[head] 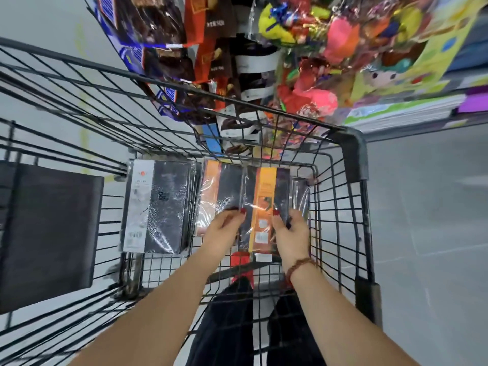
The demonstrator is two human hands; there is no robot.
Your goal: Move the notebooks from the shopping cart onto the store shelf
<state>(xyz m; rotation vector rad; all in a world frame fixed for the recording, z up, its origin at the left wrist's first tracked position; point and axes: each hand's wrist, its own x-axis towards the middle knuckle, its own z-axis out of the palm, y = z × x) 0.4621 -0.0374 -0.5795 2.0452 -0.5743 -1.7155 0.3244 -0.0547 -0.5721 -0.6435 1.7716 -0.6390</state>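
Down in the cart (353, 154), left hand (224, 228) and right hand (291, 233) grip a notebook (260, 204).

Hanging snack packets (163, 27) blur; label print on the notebooks (169, 207) is unreadable.

Bare forearms, red-painted nails on left hand (225, 228) and right hand (292, 233), reddish beaded bracelet (301, 266) on right wrist, dark trousers (224, 328)

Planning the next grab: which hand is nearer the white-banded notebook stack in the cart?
Left. The left hand pinches the orange-banded notebooks just beside the white-banded notebook stack; the right hand grips those notebooks' far edge, near the shopping cart wall.
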